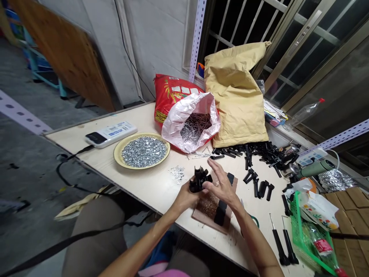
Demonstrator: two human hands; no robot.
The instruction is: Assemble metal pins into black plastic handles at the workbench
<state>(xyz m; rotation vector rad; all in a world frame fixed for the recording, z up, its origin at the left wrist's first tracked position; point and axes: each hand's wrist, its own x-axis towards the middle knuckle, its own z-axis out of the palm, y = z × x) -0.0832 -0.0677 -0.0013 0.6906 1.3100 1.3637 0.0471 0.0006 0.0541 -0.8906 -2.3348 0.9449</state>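
Both my hands meet above the table around a black plastic part [198, 181] with several prongs. My left hand [183, 199] grips it from below, and the thumb and fingers of my right hand [221, 185] press against its right side. Under my hands lies a brown board [211, 211] with black strips on it. Small silver washers [177, 174] are scattered just left of my hands. Black plastic pieces [259, 154] lie heaped beyond them, and a few loose ones [261, 188] sit to the right.
A gold-rimmed plate of silver fasteners [141, 151] and a digital scale [111, 134] stand at left. Behind them are a white bag of nails [196, 127], a red sack [173, 92] and a tan paper sack [235, 92]. A green basket [305, 234] and two black-handled tools [281, 242] lie at right.
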